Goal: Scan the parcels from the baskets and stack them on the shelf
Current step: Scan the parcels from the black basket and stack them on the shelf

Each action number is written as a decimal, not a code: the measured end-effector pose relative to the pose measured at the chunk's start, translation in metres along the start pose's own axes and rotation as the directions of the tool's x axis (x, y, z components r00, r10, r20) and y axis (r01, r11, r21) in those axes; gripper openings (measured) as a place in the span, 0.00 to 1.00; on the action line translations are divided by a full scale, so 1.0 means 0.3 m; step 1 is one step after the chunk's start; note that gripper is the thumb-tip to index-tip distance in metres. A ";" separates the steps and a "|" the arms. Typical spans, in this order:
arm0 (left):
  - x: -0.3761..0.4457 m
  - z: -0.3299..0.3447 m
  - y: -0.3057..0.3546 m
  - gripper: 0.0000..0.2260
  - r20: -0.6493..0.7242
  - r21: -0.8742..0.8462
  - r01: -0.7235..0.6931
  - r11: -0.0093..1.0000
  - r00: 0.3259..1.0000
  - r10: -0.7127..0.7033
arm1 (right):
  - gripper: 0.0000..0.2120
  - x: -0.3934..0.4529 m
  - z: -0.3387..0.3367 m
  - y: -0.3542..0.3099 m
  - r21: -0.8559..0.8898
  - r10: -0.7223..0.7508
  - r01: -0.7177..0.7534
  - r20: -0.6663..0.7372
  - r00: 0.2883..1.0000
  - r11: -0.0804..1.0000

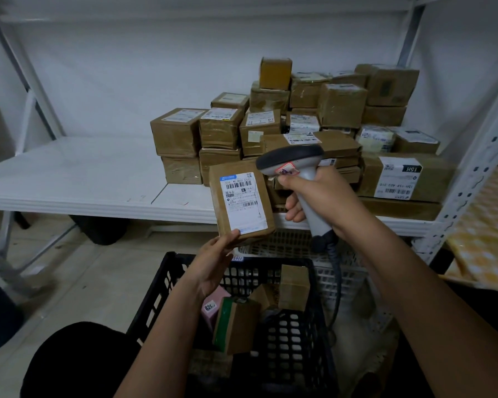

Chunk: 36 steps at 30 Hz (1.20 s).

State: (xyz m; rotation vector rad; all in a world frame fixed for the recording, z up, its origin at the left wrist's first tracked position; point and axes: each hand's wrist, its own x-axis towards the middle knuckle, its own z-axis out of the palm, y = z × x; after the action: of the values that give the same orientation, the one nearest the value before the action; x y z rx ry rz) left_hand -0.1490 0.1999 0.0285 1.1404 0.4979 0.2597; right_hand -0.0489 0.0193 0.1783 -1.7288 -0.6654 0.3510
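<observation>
Bare forearms, no sleeves; dark trousers [78, 357] at the knee

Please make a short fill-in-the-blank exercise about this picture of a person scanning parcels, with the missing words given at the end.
1. The right hand grips a grey ____ by its handle.
2. The left hand holds a flat parcel by its lower ____, label facing the camera.
3. Under the hands, more parcels lie in a ____ basket with open sides.
4. The scanned boxes are stacked on the ____ side of the white shelf.

Missing words: scanner; edge; black; right
</observation>
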 end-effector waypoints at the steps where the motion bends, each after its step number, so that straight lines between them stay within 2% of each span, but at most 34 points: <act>1: 0.000 0.001 0.001 0.19 -0.001 -0.002 0.003 1.000 1.000 -0.003 | 0.13 -0.003 0.002 0.000 -0.002 0.002 -0.002 0.000 1.000 1.000; 9: 0.005 0.000 0.002 0.25 -0.036 -0.017 -0.004 1.000 0.999 0.003 | 0.14 -0.015 0.013 -0.011 -0.016 0.038 -0.038 0.021 0.999 0.999; 16: -0.001 0.008 0.007 0.20 -0.034 0.013 -0.011 1.000 0.999 0.011 | 0.12 -0.025 0.018 -0.012 -0.035 0.050 -0.048 0.041 0.998 0.998; 22: 0.003 0.000 0.006 0.27 -0.052 0.005 0.006 1.000 0.999 -0.005 | 0.10 -0.029 0.020 -0.010 -0.018 0.053 -0.052 0.051 0.997 0.998; 27: 0.000 0.002 0.005 0.24 -0.044 0.017 0.009 1.000 0.999 -0.008 | 0.09 -0.030 0.022 -0.008 -0.003 0.045 -0.044 0.055 0.998 0.999; 31: -0.007 -0.023 0.013 0.18 -0.032 -0.020 -0.020 1.000 0.999 0.019 | 0.08 -0.019 0.013 0.007 0.027 0.027 -0.028 0.024 0.999 0.999; 34: -0.009 -0.073 0.044 0.27 -0.102 -0.082 -0.061 0.995 0.993 0.052 | 0.07 -0.008 0.001 0.029 0.056 0.033 -0.033 0.001 0.999 0.998; 36: -0.012 -0.105 0.071 0.28 -0.144 -0.078 -0.083 0.994 0.987 0.071 | 0.07 -0.006 0.002 0.042 0.061 0.043 -0.042 -0.007 0.999 0.997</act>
State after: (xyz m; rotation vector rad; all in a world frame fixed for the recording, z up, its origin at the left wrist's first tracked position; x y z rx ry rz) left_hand -0.1669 0.2320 0.0387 1.0652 0.5632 0.4267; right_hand -0.0474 0.0167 0.1658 -1.6878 -0.6068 0.3899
